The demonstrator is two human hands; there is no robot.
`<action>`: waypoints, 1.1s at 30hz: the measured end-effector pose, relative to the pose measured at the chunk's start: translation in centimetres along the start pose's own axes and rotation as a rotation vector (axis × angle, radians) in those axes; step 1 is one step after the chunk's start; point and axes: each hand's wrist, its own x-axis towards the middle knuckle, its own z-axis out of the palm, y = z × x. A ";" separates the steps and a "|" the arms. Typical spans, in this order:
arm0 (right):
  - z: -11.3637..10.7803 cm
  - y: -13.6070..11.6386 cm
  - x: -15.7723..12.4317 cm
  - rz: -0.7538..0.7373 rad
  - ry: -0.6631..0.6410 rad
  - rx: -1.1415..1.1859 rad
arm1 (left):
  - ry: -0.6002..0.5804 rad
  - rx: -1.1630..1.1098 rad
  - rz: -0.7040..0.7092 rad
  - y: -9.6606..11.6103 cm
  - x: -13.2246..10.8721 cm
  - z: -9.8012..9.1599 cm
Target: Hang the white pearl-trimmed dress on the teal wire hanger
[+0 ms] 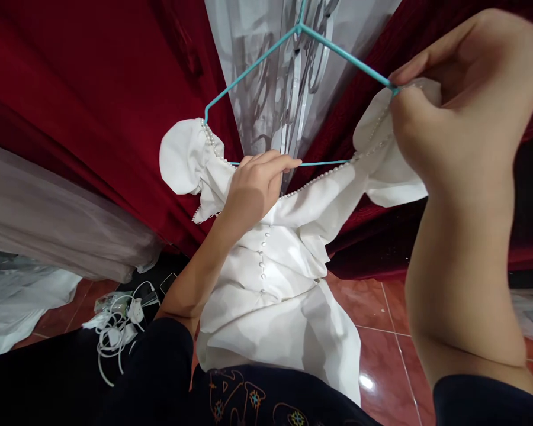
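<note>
A white dress point(284, 260) with puffed sleeves, pearl trim and a row of small buttons hangs on a teal wire hanger point(253, 65). My left hand point(253, 183) grips the neckline and the hanger's bottom wire, fingers curled over them. At the upper right my right hand point(448, 112) pinches the dress's shoulder edge against the hanger's right end. The hanger's hook runs out of view at the top.
Dark red velvet drapes point(93, 100) and a sheer patterned white curtain point(288, 71) hang behind. Grey and white fabric point(35, 236) lies at the left. White chargers and cables point(119, 325) sit on the glossy red tiled floor point(382, 331). My dark embroidered garment fills the bottom.
</note>
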 end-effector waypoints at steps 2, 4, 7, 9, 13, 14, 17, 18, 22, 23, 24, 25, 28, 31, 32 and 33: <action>0.8 -1.8 -0.8 -0.091 0.078 0.097 | 0.013 0.016 0.004 -0.1 -0.3 0.1; 1.5 -3.2 -2.3 -0.235 0.162 0.170 | 0.028 0.033 0.035 -0.2 -0.4 0.5; 3.0 -4.0 -5.0 -0.242 -0.062 0.181 | 0.040 0.074 0.103 -0.1 -0.6 1.6; 4.2 -3.7 -6.8 -0.177 -0.237 0.105 | 0.058 0.080 0.156 -0.1 -1.4 2.4; 5.9 -3.3 -8.8 -0.130 -0.232 -0.016 | 0.236 0.004 0.078 -2.5 -7.4 3.9; 6.1 -3.4 -9.1 -0.097 -0.242 -0.024 | 0.353 0.006 0.030 -3.8 -10.0 4.2; 6.4 -3.7 -9.4 -0.015 -0.298 -0.041 | 0.471 0.090 -0.423 -8.8 -19.9 4.4; 6.4 -3.7 -9.4 -0.001 -0.303 -0.044 | 0.467 0.095 -0.604 -10.4 -23.6 4.3; 7.1 -3.4 -9.5 0.000 -0.253 -0.051 | 0.412 0.081 -1.023 -14.3 -37.0 3.8; 7.3 -3.3 -9.6 -0.002 -0.241 -0.054 | 0.421 0.086 -1.085 -14.7 -39.5 3.9; 7.5 -3.2 -9.7 -0.006 -0.230 -0.053 | 0.436 0.094 -1.137 -14.9 -41.6 4.1; 7.6 -3.1 -9.8 -0.017 -0.213 -0.041 | 0.459 0.112 -1.179 -15.0 -43.4 4.3; 7.8 -3.0 -9.9 -0.074 -0.150 0.014 | 0.477 0.159 -1.238 -15.0 -46.6 5.3; 7.8 -2.9 -10.0 -0.132 -0.119 0.018 | 0.450 0.178 -1.263 -14.9 -48.3 6.1; 7.9 -2.9 -10.0 -0.155 -0.103 0.014 | 0.445 0.185 -1.273 -14.8 -48.6 6.3; 8.0 -2.8 -10.0 -0.182 -0.079 0.008 | 0.442 0.192 -1.283 -14.7 -49.0 6.4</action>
